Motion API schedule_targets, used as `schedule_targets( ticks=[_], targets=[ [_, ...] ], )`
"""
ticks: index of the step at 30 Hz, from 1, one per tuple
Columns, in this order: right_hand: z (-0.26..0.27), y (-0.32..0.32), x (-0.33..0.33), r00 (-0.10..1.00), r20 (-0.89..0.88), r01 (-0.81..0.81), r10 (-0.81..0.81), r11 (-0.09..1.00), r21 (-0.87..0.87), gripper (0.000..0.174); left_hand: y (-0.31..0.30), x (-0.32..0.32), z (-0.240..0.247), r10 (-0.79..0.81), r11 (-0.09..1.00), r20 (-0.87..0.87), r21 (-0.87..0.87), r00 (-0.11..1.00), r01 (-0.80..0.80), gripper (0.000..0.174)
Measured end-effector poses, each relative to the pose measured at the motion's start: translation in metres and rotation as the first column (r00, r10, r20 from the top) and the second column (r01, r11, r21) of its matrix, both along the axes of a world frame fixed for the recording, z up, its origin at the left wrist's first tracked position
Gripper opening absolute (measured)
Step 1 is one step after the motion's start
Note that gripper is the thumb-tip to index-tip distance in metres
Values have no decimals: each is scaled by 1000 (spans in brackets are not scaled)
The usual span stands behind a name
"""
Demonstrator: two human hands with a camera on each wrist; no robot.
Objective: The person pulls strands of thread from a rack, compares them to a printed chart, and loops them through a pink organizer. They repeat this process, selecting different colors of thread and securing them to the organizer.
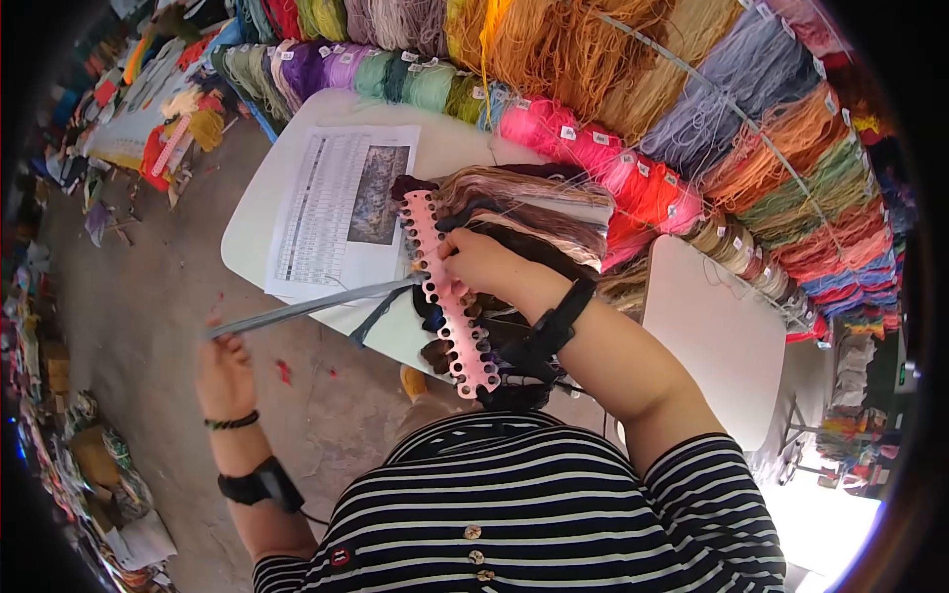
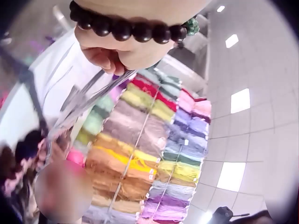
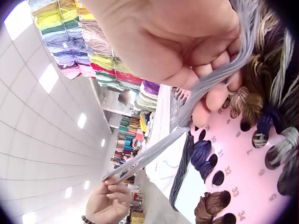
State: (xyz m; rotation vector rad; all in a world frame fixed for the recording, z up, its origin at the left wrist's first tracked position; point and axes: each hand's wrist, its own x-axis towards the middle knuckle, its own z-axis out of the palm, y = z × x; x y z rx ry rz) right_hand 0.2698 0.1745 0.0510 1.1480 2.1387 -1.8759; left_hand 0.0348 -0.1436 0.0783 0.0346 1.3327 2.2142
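Note:
A long pink thread organizer card (image 1: 450,296) with numbered holes along its edges lies at the table's edge, hung with skeins of embroidery thread. From it a grey thread skein (image 1: 316,304) stretches taut to the left. My left hand (image 1: 225,371) pinches the skein's far end, out past the table. At the card, my right hand (image 1: 484,265) has its fingers curled at the grey skein, which runs across the fingertips (image 3: 216,97) in the right wrist view. Beside the holes there hang a navy skein (image 3: 201,153) and a brown skein (image 3: 212,205).
A printed chart (image 1: 341,212) lies on the white table (image 1: 259,232) left of the card. Brown and dark skeins (image 1: 534,203) spread beyond it. Racks of coloured yarn (image 1: 554,49) line the table's far side. A second pale tabletop (image 1: 712,346) stands at the right.

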Motion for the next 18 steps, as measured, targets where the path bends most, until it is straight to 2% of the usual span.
schedule_targets(
  ticks=[1, 2, 4, 6, 7, 9, 10, 11, 12, 13, 14, 16, 17, 18],
  targets=[
    [6, -1, 1, 1000, -5, 9, -9, 1000, -24, 22, -20, -11, 6, 122, 992, 64, 34, 991, -124, 23],
    [9, -3, 3, 1000, -11, 17, -17, 999, -49, 21, -47, -30, -1, -20, 992, 61, 125, 998, 12, 24],
    [-1, -4, 3, 999, -36, 16, -16, 1000, 4, 19, -97, -59, -36, -292, 914, 18, 300, 956, 274, 26],
    [-5, -7, 3, 997, -79, 12, -10, 1000, 18, 18, -122, -51, -78, -317, 947, 230, 24, 920, 321, 27],
    [-6, -9, 5, 993, -113, 17, -16, 1000, 6, 17, -122, -43, -78, -304, 928, 331, -109, 893, 357, 28],
    [-7, -8, 17, 976, -218, -2, 9, 999, 34, 21, -109, 6, -76, -244, 841, 304, -406, 921, 356, 26],
    [7, -9, 27, 981, -191, 9, 38, 971, 241, 23, -102, 32, -66, -218, 822, 341, -441, 914, 360, 27],
    [35, -9, 39, 987, -154, 20, 54, 897, 442, 24, -99, 49, -61, -197, 802, 377, -469, 905, 371, 29],
    [53, -6, 49, 992, -109, 22, 59, 779, 627, 26, -106, 57, -69, -219, 763, 341, -524, 914, 379, 30],
    [49, 2, 54, 994, -105, 93, -9, 545, 833, 27, -115, 66, -80, -251, 722, 304, -573, 919, 387, 31],
    [49, 15, 58, 996, -94, 90, 4, 253, 963, 25, -118, 71, -91, -233, 741, 312, -556, 921, 376, 28],
    [49, 42, 68, 987, 140, -127, -74, 157, 979, 23, -118, 76, -117, -220, 797, 363, -469, 906, 381, 23],
    [45, 59, 73, 928, 367, -350, -56, 204, 914, 22, -116, 76, -127, -215, 828, 405, -408, 889, 386, 22],
    [53, 68, 85, 883, 469, -467, 17, 138, 873, 21, -111, 81, -123, -242, 822, 405, -398, 882, 408, 22]
  ],
)
